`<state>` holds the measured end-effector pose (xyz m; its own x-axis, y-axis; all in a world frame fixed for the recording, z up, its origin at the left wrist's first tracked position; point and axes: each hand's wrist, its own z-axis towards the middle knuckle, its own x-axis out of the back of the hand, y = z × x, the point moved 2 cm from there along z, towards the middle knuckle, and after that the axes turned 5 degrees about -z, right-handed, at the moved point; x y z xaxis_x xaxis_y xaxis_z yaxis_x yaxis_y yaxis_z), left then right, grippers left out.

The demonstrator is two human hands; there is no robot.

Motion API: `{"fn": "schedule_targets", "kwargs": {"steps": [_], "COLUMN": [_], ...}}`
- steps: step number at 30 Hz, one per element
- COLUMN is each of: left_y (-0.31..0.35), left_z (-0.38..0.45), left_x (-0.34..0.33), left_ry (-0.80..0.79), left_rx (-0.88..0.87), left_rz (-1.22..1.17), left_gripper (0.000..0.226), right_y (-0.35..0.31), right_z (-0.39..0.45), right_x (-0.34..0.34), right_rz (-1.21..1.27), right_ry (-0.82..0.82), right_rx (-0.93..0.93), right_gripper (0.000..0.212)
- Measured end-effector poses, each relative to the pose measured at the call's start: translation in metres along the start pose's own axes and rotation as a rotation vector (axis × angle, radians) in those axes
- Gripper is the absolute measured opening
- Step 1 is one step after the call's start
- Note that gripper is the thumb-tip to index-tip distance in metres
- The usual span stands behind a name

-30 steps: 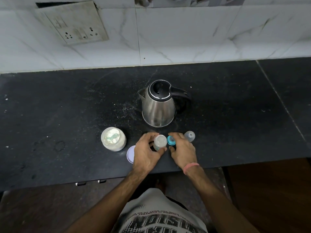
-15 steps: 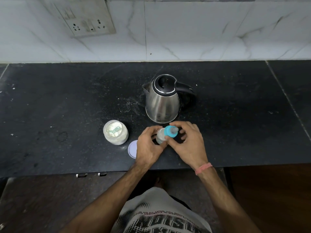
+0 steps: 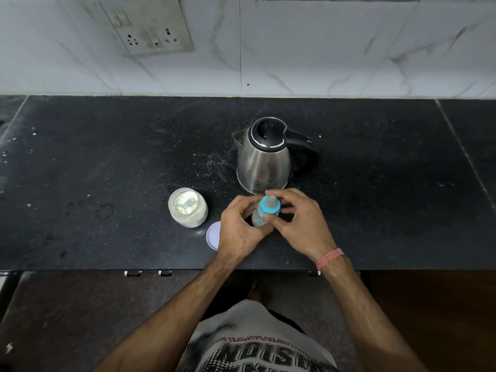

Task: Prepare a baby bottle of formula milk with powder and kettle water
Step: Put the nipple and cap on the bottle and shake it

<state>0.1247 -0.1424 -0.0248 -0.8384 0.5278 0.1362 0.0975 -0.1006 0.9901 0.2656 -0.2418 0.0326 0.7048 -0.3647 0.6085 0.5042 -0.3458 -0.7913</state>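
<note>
Black stone counter [image 3: 107, 162], speckled, below white marble-look wall tiles [image 3: 322, 49] carrying a socket plate [image 3: 150, 30]. Steel kettle [image 3: 264, 157] at centre. Open powder jar [image 3: 188, 207] front left, its lid [image 3: 212, 235] alongside. Left hand [image 3: 239, 229] grips baby bottle [image 3: 259, 216]; right hand [image 3: 300, 224] pinches its blue teat cap [image 3: 269, 205].

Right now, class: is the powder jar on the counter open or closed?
Open. The powder jar has no lid on; powder and a scoop show inside, and a round lid lies flat on the counter beside it.
</note>
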Motion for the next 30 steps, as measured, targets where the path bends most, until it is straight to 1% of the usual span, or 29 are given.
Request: {"fn": "schedule_targets", "kwargs": {"steps": [3,5,7,9,12,13,15,18,20,24,27,30], "left_y": [0.0,0.001,0.0,-0.003,-0.007,-0.008,-0.008,-0.007,-0.007,-0.007,-0.007,-0.01], "left_z": [-0.001,-0.001,-0.002,-0.003,-0.003,-0.003,-0.004,-0.007,-0.009,-0.014,-0.016,-0.015], "left_x": [-0.002,-0.004,-0.005,-0.005,-0.004,-0.004,-0.003,-0.003,-0.003,-0.002,0.0,0.0], "left_ry": [0.001,0.004,-0.002,-0.011,-0.021,-0.021,-0.016,-0.019,-0.022,-0.045,-0.055,-0.069], "left_rx": [0.014,0.008,-0.005,-0.001,-0.006,-0.011,-0.015,-0.017,-0.012,-0.005,-0.008,0.0], "left_rz": [-0.029,-0.027,-0.024,-0.041,-0.035,-0.03,-0.034,-0.041,-0.041,-0.02,-0.031,-0.034], "left_gripper": [0.06,0.06,0.061,0.062,0.064,0.064,0.063,0.061,0.059,0.057,0.056,0.056], "right_y": [0.002,0.004,0.004,0.004,0.004,0.004,0.004,0.007,0.008,0.009,0.009,0.008], "right_z": [0.001,0.0,-0.001,-0.002,-0.006,-0.008,-0.011,-0.011,-0.009,-0.01,-0.014,-0.016], "right_x": [0.0,0.001,0.002,0.004,0.01,0.012,0.013,0.01,0.008,0.003,-0.002,-0.004], "right_rz": [-0.024,-0.046,-0.124,-0.175,-0.072,-0.042,-0.042,-0.088,-0.092,-0.155,-0.134,-0.192], "right_ry": [0.095,0.147,0.17,0.147,-0.002,-0.047,-0.085,-0.026,0.035,0.104,0.075,0.036], "right_rx": [-0.014,-0.031,-0.037,-0.043,0.011,0.056,0.133,0.103,0.05,0.001,0.037,0.083], "right_gripper": [0.05,0.053,0.06,0.07,0.091,0.091,0.078,0.059,0.052,0.051,0.05,0.054]}}
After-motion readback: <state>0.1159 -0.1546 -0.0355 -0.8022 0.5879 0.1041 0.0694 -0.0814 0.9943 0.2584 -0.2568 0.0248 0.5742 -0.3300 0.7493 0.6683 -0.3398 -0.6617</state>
